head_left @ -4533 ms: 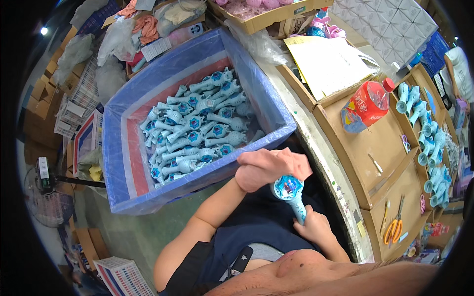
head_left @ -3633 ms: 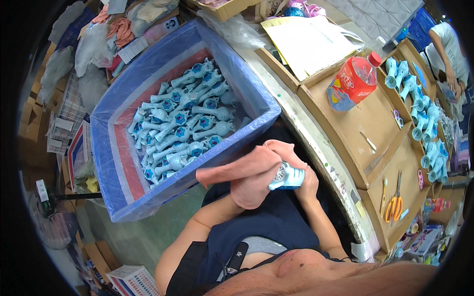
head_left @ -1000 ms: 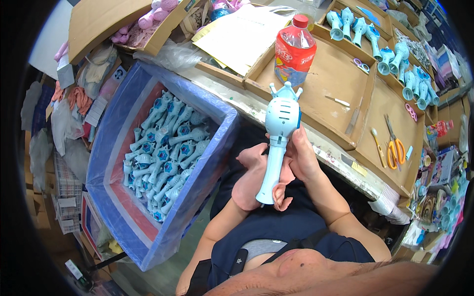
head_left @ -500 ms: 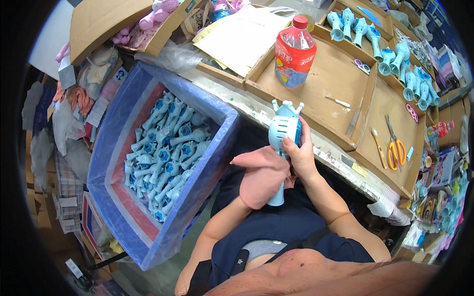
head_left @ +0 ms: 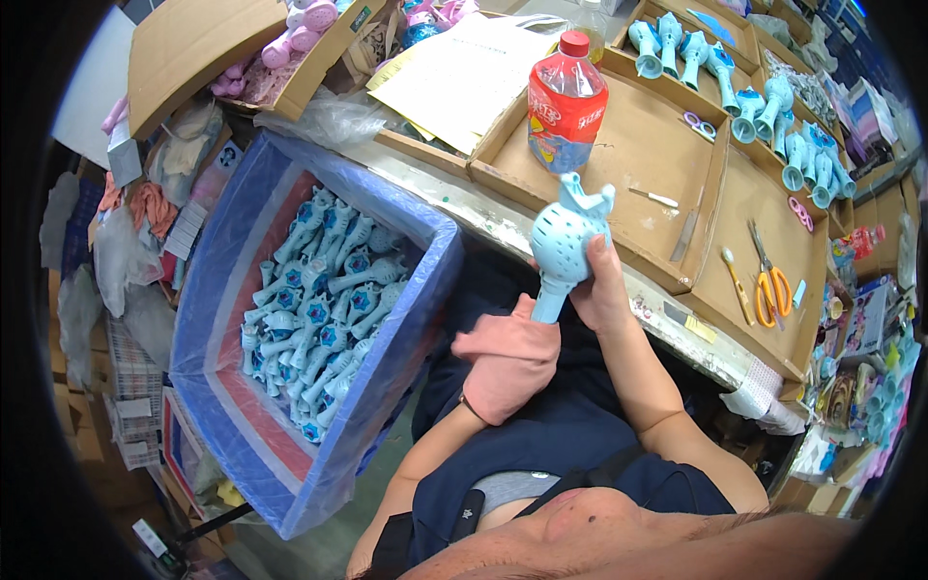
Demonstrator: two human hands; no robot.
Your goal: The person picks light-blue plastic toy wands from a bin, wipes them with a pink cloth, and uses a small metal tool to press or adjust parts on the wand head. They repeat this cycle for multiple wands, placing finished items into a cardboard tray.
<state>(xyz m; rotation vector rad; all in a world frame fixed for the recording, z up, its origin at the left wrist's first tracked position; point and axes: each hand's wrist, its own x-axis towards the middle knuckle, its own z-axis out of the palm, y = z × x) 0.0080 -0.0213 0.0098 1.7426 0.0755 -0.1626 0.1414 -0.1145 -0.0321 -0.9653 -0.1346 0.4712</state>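
Observation:
A light blue plastic toy wand, with a round perforated head and a crown on top, is held up in front of me near the table edge. My right hand grips its head from the right, thumb up along the side. Around the lower handle, my left hand is closed with a pink cloth wrapped over its fingers. The cloth hides most of those fingers and the handle's end.
To the left stands a blue plastic-lined bin with many similar wands. On the table, cardboard trays hold a red-labelled bottle, orange-handled scissors, a brush, a knife and more blue wands.
The wand has turned about its length and tilted, showing its dotted side instead of the slotted one. The cloth-covered left hand has drawn in tighter around the lower handle.

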